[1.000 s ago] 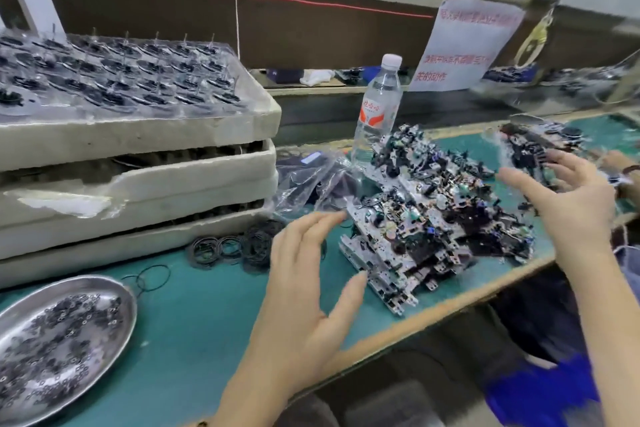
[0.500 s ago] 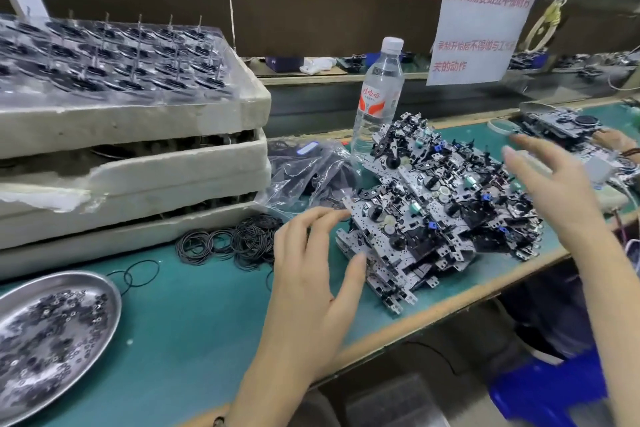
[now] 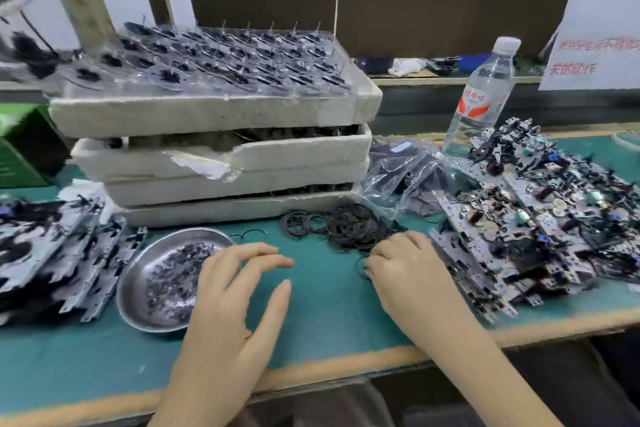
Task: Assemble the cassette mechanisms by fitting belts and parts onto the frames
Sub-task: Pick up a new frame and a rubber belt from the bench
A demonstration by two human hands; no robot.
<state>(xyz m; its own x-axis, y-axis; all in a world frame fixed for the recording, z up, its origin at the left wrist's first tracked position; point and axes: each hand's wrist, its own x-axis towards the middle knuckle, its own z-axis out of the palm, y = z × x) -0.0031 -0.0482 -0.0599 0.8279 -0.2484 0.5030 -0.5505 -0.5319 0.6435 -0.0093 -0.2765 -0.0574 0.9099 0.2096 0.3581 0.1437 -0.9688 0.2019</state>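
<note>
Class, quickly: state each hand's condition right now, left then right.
Left hand: open, fingers spread, holding nothing.
Right hand: fingers curled at the belt pile; whether they pinch a belt cannot be told.

Stacked white foam trays [image 3: 214, 114] sit at the green surface's [image 3: 322, 305] back; round metal dish [image 3: 156, 243] before them, black rubber belts [image 3: 349, 227] rightward.

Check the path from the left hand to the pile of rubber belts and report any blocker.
Nothing visible blocks it. Only bare green mat lies between the left hand and the belt pile. The metal dish sits on the hand's other side, and the right hand touches the pile's near edge.
</note>
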